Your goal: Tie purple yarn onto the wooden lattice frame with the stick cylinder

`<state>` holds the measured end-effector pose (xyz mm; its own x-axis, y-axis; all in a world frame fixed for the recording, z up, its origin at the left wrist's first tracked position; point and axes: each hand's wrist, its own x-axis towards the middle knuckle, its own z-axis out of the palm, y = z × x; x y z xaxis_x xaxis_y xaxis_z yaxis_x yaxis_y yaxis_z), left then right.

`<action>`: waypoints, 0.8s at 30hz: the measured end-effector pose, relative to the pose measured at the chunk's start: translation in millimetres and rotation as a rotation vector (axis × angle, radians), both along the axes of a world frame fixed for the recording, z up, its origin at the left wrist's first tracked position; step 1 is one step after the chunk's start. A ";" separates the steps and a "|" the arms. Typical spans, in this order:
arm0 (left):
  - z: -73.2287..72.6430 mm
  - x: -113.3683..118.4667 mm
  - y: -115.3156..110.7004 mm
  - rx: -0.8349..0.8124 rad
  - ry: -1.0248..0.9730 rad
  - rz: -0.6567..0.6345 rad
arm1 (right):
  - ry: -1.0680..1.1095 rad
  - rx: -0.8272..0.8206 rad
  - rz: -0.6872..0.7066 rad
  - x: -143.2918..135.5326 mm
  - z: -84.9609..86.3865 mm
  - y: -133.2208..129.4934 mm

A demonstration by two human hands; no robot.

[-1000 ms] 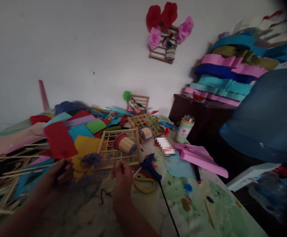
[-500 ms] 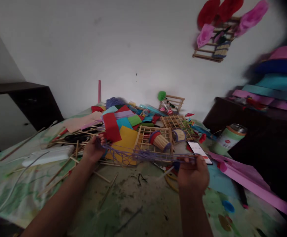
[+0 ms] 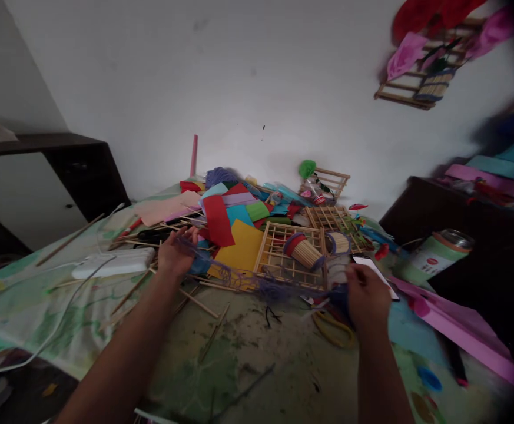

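A tangled length of purple yarn (image 3: 273, 288) stretches across the front of the craft pile. My left hand (image 3: 176, 253) is closed on its left end, fingers curled and a little blurred. Its other end runs to my right hand (image 3: 368, 294), which is closed with the fingertips mostly turned away. Behind the yarn lies a stick lattice (image 3: 274, 259) with a small stick basket (image 3: 304, 251) on it, banded in red and purple. Yellow-handled scissors (image 3: 334, 330) rest on the table just left of my right wrist.
Coloured paper sheets (image 3: 239, 247) and loose sticks (image 3: 201, 303) spread behind my left hand. A white power strip (image 3: 113, 262) with a cord lies at left. A phone (image 3: 374, 274), a green jar (image 3: 435, 256) and a pink paper roll (image 3: 464, 335) are at right.
The view has swung left, so things appear farther right. My right hand has turned and its fingers have curled in. The yarn between my hands hangs looser and lower at the right.
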<state>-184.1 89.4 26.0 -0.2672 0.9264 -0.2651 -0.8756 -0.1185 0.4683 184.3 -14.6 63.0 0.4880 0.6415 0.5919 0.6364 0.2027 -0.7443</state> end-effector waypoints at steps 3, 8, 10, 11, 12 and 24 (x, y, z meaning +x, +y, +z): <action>0.3 7.3 -1.5 0.011 0.001 -0.040 | -0.511 -0.174 -0.045 -36.3 -5.5 3.8; 2.2 14.9 -3.5 0.023 0.010 -0.078 | -0.845 -0.396 0.383 -114.9 -23.4 -4.2; 3.6 15.6 -3.8 0.026 0.014 -0.082 | -0.881 -0.501 0.531 -140.6 -31.6 -4.3; 4.3 15.7 -4.0 0.028 0.015 -0.082 | -0.890 -0.555 0.566 -150.9 -35.7 -2.5; 5.0 15.7 -4.2 0.032 0.015 -0.080 | -0.895 -0.603 0.575 -159.7 -39.9 0.5; -0.7 14.7 -0.8 0.023 0.536 -0.092 | -0.415 -0.532 0.590 -165.5 -59.6 30.6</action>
<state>-169.5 88.7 25.3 -0.2769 0.9564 -0.0930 -0.5220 -0.0685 0.8502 18.8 16.0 3.4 -0.1949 0.9601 0.2003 0.7765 0.2758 -0.5665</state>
